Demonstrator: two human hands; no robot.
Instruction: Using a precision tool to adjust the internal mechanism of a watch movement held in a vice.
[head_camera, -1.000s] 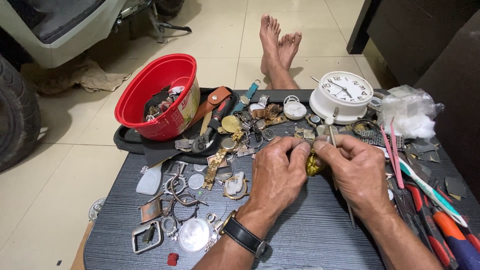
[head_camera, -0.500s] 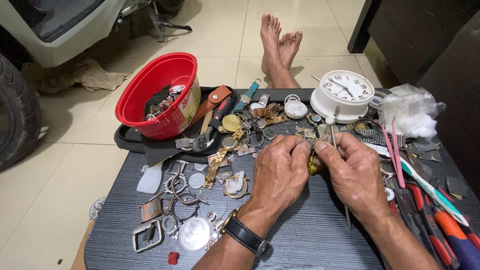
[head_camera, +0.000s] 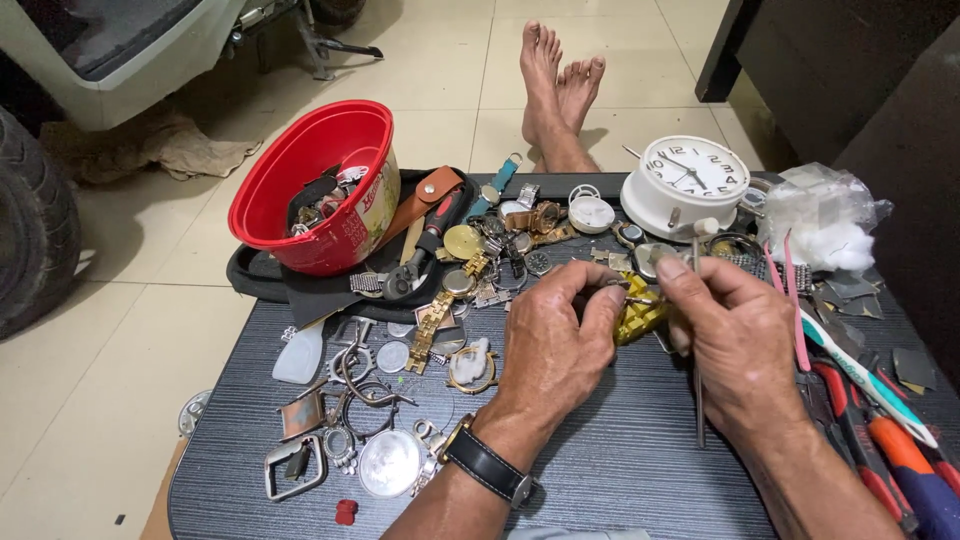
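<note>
My left hand (head_camera: 555, 345), with a black-strapped wristwatch on the wrist, is closed over a gold-coloured metal watch bracelet (head_camera: 638, 318) at the middle of the dark striped tabletop (head_camera: 600, 470). My right hand (head_camera: 735, 335) meets it from the right, pinching a small part at the bracelet and holding a thin metal tool (head_camera: 697, 330) that runs upright through the fingers. Both sets of fingertips touch at the bracelet; what lies under them is hidden.
A red plastic bowl (head_camera: 315, 185) of watch parts sits at the back left, a white alarm clock (head_camera: 685, 185) at the back right. Loose watch cases, rings and bands (head_camera: 400, 350) lie left of my hands. Screwdrivers and pliers (head_camera: 880, 430) lie at the right edge. Bare feet (head_camera: 560, 85) rest on the tiled floor beyond.
Both hands stay together on the bracelet; the fingers have shifted only slightly. Nothing else on the table has moved.
</note>
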